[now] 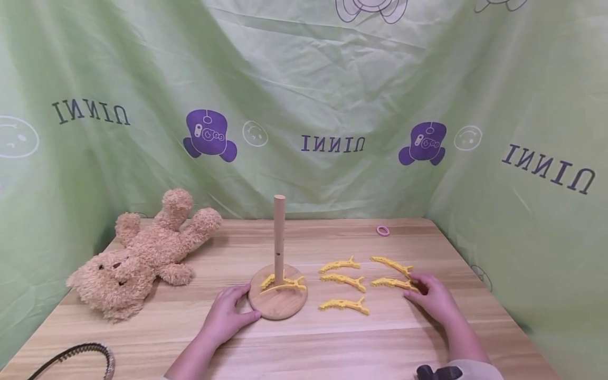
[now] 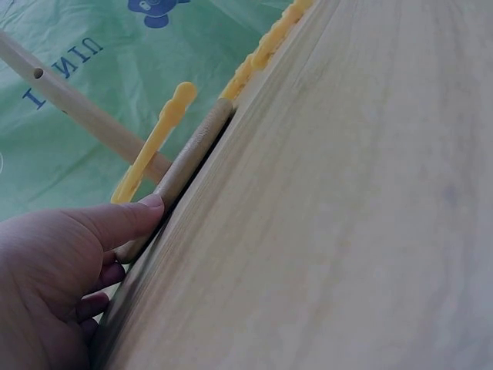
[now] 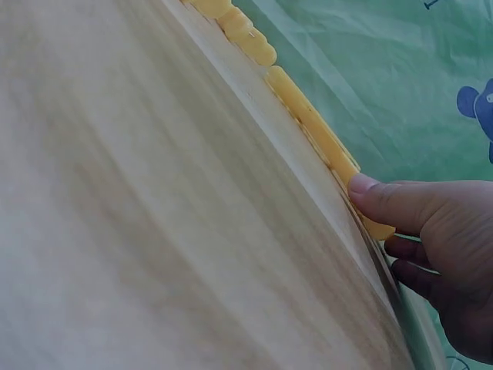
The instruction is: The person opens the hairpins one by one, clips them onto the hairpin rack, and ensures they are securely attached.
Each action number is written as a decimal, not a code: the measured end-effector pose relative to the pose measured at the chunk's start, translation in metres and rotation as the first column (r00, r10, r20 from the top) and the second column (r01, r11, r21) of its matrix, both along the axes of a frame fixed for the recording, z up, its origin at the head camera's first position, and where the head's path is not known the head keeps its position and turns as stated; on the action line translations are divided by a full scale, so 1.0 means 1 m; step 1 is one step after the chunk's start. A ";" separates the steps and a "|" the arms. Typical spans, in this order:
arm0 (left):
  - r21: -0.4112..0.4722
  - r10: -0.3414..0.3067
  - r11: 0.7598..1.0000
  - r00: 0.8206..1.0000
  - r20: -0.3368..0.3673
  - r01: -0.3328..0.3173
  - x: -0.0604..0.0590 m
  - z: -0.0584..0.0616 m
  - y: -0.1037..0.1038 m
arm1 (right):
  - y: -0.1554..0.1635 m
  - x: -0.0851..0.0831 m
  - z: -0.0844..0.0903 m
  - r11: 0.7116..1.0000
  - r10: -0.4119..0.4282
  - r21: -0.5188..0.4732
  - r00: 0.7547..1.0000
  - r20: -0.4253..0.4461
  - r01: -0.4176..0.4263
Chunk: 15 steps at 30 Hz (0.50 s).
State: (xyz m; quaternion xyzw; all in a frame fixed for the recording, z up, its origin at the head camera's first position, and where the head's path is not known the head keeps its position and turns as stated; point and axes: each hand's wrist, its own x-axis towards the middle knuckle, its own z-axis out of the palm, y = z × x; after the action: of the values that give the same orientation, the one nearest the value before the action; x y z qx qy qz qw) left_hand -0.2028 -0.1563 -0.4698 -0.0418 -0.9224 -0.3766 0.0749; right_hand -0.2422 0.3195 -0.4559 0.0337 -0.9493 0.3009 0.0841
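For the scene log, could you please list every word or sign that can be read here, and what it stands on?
"UINNI", upside down in the head view, printed four times on the green backdrop cloth.
"UINNI", partly seen on that cloth in the left wrist view.
Purple robot figures and smiley outlines carry no words.
Nothing readable elsewhere.

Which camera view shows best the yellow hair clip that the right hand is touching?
The right wrist view: the clip fills the frame edge, with the right hand pinching its end. The head view shows it small among other clips. The left wrist view does not clearly show it.
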 end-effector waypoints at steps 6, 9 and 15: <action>-0.005 -0.002 1.000 1.000 -0.015 0.002 0.001 0.000 0.001 | 0.002 0.000 -0.001 1.000 -0.014 0.012 1.000 0.015 0.014; -0.005 -0.003 1.000 1.000 -0.019 0.003 0.001 0.000 0.001 | 0.002 0.000 -0.001 1.000 -0.019 0.011 0.999 0.031 0.019; -0.006 -0.002 1.000 1.000 -0.017 0.002 0.000 0.000 0.001 | 0.000 0.000 -0.001 1.000 -0.010 0.015 0.999 0.032 0.010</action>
State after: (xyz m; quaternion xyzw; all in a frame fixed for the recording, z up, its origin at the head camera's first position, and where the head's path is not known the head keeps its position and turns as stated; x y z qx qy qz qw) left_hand -0.2024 -0.1554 -0.4696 -0.0464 -0.9228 -0.3736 0.0823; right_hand -0.2418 0.3199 -0.4569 0.0246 -0.9529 0.2939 0.0700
